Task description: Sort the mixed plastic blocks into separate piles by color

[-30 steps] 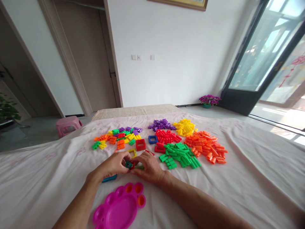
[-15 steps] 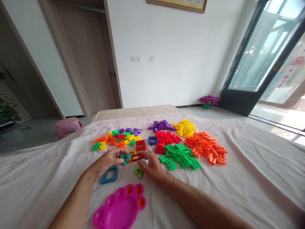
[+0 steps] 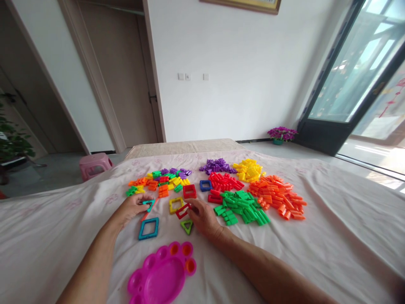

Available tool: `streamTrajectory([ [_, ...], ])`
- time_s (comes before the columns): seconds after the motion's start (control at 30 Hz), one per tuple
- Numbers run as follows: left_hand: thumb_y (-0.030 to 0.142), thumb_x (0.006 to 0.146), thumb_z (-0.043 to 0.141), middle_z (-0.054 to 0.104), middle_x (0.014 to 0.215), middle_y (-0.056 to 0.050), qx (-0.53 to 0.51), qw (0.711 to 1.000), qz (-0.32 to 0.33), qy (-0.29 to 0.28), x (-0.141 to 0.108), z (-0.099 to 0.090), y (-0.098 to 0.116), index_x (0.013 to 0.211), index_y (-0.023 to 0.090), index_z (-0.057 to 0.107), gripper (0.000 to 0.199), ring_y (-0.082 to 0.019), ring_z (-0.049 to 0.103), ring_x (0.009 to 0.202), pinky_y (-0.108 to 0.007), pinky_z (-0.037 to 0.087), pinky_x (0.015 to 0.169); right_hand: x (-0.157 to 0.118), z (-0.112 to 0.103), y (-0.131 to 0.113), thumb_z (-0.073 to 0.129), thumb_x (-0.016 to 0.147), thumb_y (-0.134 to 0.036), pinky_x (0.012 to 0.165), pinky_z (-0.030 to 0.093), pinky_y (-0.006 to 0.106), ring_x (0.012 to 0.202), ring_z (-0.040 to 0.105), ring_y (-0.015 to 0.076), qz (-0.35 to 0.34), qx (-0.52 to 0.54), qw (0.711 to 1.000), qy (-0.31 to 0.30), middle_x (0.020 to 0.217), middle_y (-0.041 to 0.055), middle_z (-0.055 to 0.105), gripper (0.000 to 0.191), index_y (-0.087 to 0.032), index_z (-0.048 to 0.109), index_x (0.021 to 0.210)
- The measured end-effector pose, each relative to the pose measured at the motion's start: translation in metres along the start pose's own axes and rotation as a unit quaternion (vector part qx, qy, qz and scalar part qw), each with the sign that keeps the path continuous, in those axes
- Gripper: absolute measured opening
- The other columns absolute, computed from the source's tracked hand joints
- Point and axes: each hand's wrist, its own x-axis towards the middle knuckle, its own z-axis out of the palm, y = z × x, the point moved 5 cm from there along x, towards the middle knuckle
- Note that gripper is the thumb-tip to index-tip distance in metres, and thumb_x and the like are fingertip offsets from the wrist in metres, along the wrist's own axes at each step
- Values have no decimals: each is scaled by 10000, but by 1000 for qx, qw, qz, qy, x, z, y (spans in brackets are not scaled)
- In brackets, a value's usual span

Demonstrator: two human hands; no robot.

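Note:
My left hand (image 3: 135,209) pinches a teal triangle frame (image 3: 148,205) above the cloth; a thin orange piece (image 3: 145,217) shows beside it. Between the fingers of my right hand (image 3: 202,215) is a red rectangular frame (image 3: 182,210), held at a tilt. Close to the right hand lie a lime-green triangle frame (image 3: 187,226) and a yellow square frame (image 3: 176,205). Nearer me on the left rests a blue square frame (image 3: 148,229). Farther back are a red square frame (image 3: 190,191), a dark blue frame (image 3: 205,185) and another red frame (image 3: 215,198).
A magenta paw-shaped tray (image 3: 164,280) sits in front of me, orange inside some cups. To the right are piles of green (image 3: 242,207), orange (image 3: 278,196), red (image 3: 226,181), yellow (image 3: 249,170) and purple (image 3: 217,166) pieces. Mixed pieces (image 3: 163,179) lie at back left.
My hands have moved apart. The left carried the teal triangle frame leftward; the right still has the red rectangular frame, now tilted. The yellow square frame and a thin orange piece are more exposed.

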Motion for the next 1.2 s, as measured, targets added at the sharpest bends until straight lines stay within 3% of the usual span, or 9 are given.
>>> streamTrajectory([
  [0.17,299,470,876,764,860,-96,46,998,-9,39,1,-23,-10,857,146,755,433,-264,704,823,-328,553,685,0,-1,0,643,861,-211,686,483,278,747,660,180,34,-40,998,-17,876,30,747,350,-211,706,1206],
  [0.37,242,481,805,764,822,-82,94,993,-7,71,9,-42,-26,809,147,750,345,-222,678,703,-303,525,617,1,-5,-4,640,878,-254,827,486,297,950,669,216,31,-135,989,-44,1048,47,754,344,-235,701,1216],
  [0.63,204,486,736,769,875,-94,164,982,18,92,15,-47,-26,785,173,758,302,-293,688,865,-323,509,687,-2,-10,-9,626,916,-298,880,474,305,1050,637,222,6,-208,976,-60,1136,73,693,298,-251,711,1198],
  [0.8,268,529,777,764,895,-89,169,983,43,53,3,-33,0,790,192,757,272,-301,676,919,-334,513,747,-2,-10,-11,602,925,-235,831,477,322,973,637,215,-49,-180,982,-30,1039,73,691,228,-250,738,1106],
  [0.93,276,526,802,739,868,-50,214,971,53,-94,-12,-6,15,837,204,777,321,-270,650,884,-320,498,771,-7,-8,-24,673,877,-273,789,462,324,897,621,202,-132,-147,979,-60,924,45,678,155,-254,757,1005],
  [1.0,241,492,803,699,821,-26,260,953,37,-151,-19,6,14,878,219,782,387,-256,628,840,-303,483,721,-12,-5,-30,753,806,-348,778,456,330,903,609,213,-166,-150,970,-96,934,46,670,228,-251,757,1013],
  [1.1,151,405,797,645,779,-9,320,934,28,-155,-25,17,12,845,243,778,450,-251,602,769,-301,451,652,-17,-1,-35,807,729,-420,776,451,335,907,591,222,-185,-175,958,-136,957,49,667,370,-247,747,1050],
  [1.2,79,331,780,636,783,-5,367,920,52,-126,-29,28,17,748,265,763,457,-266,599,757,-324,430,660,-18,-1,-35,788,752,-384,799,444,334,930,582,221,-171,-196,957,-131,982,52,670,365,-248,734,1087],
])
